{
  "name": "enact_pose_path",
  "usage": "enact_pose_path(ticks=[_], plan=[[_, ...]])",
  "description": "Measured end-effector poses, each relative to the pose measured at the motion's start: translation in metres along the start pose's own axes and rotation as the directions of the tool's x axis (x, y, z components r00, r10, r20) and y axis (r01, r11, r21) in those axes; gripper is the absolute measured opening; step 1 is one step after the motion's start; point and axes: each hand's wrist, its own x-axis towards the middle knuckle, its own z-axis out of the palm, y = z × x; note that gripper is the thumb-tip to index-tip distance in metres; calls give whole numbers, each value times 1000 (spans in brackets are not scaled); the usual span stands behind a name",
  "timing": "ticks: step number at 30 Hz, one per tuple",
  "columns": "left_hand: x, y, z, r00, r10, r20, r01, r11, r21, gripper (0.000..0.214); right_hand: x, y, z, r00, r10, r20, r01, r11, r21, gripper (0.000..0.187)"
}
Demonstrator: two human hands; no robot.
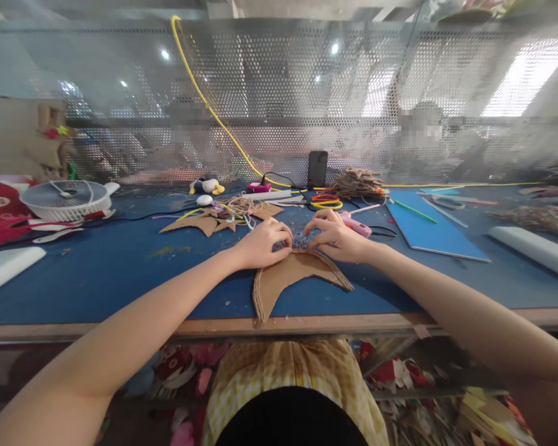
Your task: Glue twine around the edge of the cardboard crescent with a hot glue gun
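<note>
A brown cardboard crescent (pixel 289 276) lies near the front edge of the blue table, its tips pointing toward me. Cord-like ridges run along its outer edge. My left hand (pixel 266 243) is closed at the upper left of that edge, fingers curled and fingertips pressed on the rim. On the other side, my right hand (pixel 333 238) pinches the top edge with bent fingers, thumb low against the cardboard. What lies right under the fingertips is partly hidden. Just beyond the right hand is a pink glue gun (pixel 356 225).
Cardboard star pieces (pixel 195 223) and tangled twine (pixel 244 204) lie at the back left. A phone (pixel 317 169) stands against the perforated screen, beside a twine bundle (pixel 359 183). A blue board (pixel 430 226) lies right; a white basket (pixel 67 201) stands left.
</note>
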Motion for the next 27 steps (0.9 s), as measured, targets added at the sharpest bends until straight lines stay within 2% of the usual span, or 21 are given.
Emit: enact_pose_path(ticks=[7, 12, 22, 24, 27], plan=[[0, -2, 1, 1000, 7, -13, -7, 1000, 16, 16, 2, -2, -2, 997, -67, 33, 69, 994, -90, 26], [0, -1, 1, 1000, 4, -15, -3, 1000, 27, 19, 3, -4, 0, 995, -99, -17, 95, 981, -169, 26], [1, -1, 1, 1000, -10, -2, 10, 1000, 26, 19, 3, -5, 2, 995, -92, 35, 96, 983, -156, 28], [0, -2, 1, 1000, -12, 1, 12, 1000, 26, 18, 4, -6, 3, 996, -91, 8, 91, 985, -146, 28], [0, -3, 1, 1000, -5, 7, 5, 1000, 24, 18, 5, -7, 3, 993, -46, -110, 34, 993, -112, 29]])
